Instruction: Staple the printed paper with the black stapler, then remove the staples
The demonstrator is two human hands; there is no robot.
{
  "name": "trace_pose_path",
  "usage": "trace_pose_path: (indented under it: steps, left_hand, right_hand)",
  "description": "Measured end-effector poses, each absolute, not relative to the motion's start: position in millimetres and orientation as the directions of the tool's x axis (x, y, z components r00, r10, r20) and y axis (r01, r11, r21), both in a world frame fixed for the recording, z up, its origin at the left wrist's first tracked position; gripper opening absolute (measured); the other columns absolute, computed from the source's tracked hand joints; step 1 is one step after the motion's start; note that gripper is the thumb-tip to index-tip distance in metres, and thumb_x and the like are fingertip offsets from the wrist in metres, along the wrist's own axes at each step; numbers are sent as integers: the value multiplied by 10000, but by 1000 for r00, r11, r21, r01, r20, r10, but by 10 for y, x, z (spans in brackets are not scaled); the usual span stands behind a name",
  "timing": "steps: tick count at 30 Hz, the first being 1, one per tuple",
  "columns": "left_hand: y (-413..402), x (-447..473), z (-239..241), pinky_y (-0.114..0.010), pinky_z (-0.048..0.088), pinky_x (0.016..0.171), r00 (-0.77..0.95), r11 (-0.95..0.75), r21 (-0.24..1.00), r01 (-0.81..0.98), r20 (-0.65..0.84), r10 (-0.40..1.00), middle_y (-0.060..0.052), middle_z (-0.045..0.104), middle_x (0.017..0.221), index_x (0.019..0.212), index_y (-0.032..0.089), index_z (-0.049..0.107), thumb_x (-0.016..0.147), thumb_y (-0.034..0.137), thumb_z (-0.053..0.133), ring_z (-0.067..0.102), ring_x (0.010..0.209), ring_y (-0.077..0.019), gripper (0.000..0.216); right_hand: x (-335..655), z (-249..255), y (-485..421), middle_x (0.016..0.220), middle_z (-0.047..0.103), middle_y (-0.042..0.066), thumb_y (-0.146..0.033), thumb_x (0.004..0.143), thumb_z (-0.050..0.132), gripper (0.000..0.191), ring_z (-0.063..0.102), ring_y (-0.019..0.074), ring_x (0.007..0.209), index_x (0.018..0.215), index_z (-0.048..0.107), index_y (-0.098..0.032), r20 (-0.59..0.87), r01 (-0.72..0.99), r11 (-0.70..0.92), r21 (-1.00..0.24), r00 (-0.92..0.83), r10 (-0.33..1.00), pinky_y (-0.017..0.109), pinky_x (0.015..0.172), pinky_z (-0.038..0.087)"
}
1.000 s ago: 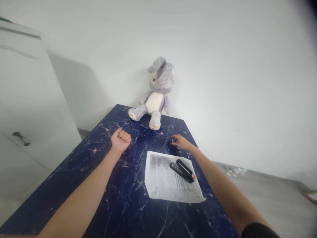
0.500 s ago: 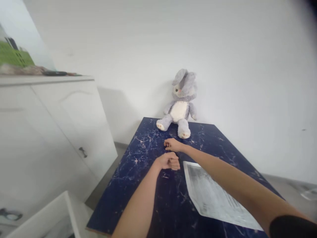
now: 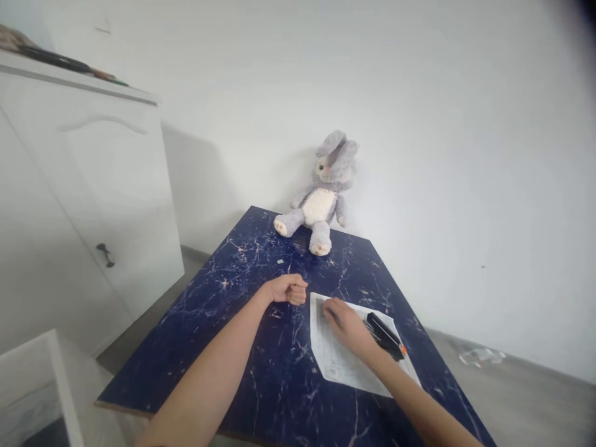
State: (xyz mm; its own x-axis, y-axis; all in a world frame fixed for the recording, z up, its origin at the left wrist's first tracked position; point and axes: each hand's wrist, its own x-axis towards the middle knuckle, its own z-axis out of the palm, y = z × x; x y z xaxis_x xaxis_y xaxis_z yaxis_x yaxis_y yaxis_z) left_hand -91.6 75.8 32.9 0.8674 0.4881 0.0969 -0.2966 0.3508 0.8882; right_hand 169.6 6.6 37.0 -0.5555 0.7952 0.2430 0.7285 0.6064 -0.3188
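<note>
My left hand [image 3: 288,290] is closed in a fist above the blue marbled table [image 3: 186,347], left of a printed sheet of paper [image 3: 344,366]. Whether anything is inside the fist is hidden. Over the sheet's upper left part, my right hand [image 3: 347,326] has its fingers curled down; something dark shows at the fingers, too small to name. A black object [image 3: 385,335] with an orange end lies on the sheet, partly behind my right hand and forearm. A tiny pale green piece [image 3: 280,261] rests on the table beyond my left hand.
A grey plush rabbit [image 3: 319,205] sits at the table's far end against the white wall [image 3: 442,155]. To the left stands a white cabinet [image 3: 116,186], with a white open-topped container [image 3: 60,379] below. Clear plastic [image 3: 482,356] lies on the floor at right.
My right hand has moved from near the rabbit back to the sheet. My left hand stays in a fist. The view has shifted, and the black object and pale green piece now show.
</note>
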Motion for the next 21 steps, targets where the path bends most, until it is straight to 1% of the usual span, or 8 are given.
trace_pose_path:
  steps: [2, 4, 6, 9, 14, 16, 18, 21]
  left_hand:
    - [779, -917, 292, -256, 146, 459, 830, 377, 875, -303, 48, 555, 57, 151, 451, 467, 218, 174, 845, 404, 719, 177, 413, -78, 689]
    - [786, -930, 268, -257, 194, 447, 780, 392, 866, -312, -3, 626, 56, 152, 451, 480, 222, 160, 885, 374, 683, 196, 409, -84, 679]
    - [772, -958, 295, -253, 217, 441, 729, 385, 864, -323, -32, 684, 62, 107, 456, 493, 222, 122, 945, 396, 609, 179, 408, -84, 687]
    - [722, -1000, 491, -236, 195, 435, 650, 333, 870, -365, -18, 760, 67, 38, 479, 504, 217, 72, 993, 453, 512, 127, 426, -83, 699]
    - [632, -970, 974, -216, 142, 427, 404, 96, 880, -466, 115, 907, 73, 152, 527, 541, 214, 198, 947, 431, 614, 149, 457, -76, 620]
    - [605, -930, 1048, -217, 156, 425, 275, 17, 923, -384, 96, 956, 82, 197, 532, 558, 221, 269, 950, 512, 614, 171, 443, -71, 598]
    - [582, -885, 1033, -221, 200, 433, 141, -48, 985, -165, 71, 987, 81, 246, 524, 581, 226, 348, 970, 578, 552, 222, 427, -78, 563]
    - [535, -790, 940, -243, 302, 499, 47, -82, 979, 186, 74, 996, 49, 384, 516, 604, 220, 467, 939, 438, 613, 350, 465, -115, 425]
  right_hand:
    - [1792, 133, -200, 1547, 521, 181, -344, 1095, 397, 417, 503, 309, 1435, 1417, 594, -166, 241, 759, 586, -284, -535, 810, 531, 1179, 430]
    - [1670, -77, -375, 1672, 362, 197, -396, 1099, 381, 538, 319, 338, 1570, 1562, 465, -135, 246, 781, 564, -268, -511, 824, 593, 1259, 313]
    - [1395, -186, -483, 1695, 304, 210, -394, 1099, 362, 584, 234, 356, 1601, 1601, 411, -100, 247, 783, 558, -275, -503, 828, 625, 1277, 256]
    - [856, -146, -570, 1686, 288, 243, -314, 1076, 368, 586, 224, 399, 1595, 1579, 427, -18, 230, 787, 538, -302, -488, 842, 640, 1282, 220]
    - [92, 124, -602, 1671, 279, 293, -270, 1028, 443, 612, 218, 459, 1582, 1564, 429, 26, 171, 802, 419, -425, -384, 907, 680, 1258, 221]
    - [30, 209, -675, 1661, 305, 306, -272, 988, 517, 626, 238, 467, 1573, 1535, 464, 28, 155, 779, 433, -453, -410, 899, 663, 1246, 266]
    - [165, 278, -822, 1570, 460, 292, -235, 941, 567, 536, 379, 443, 1500, 1431, 580, -17, 200, 708, 537, -459, -507, 839, 611, 1198, 379]
    - [648, 398, -1059, 1166, 688, 155, -115, 926, 512, 300, 612, 320, 1125, 1142, 705, -190, 378, 522, 735, -433, -635, 674, 496, 963, 553]
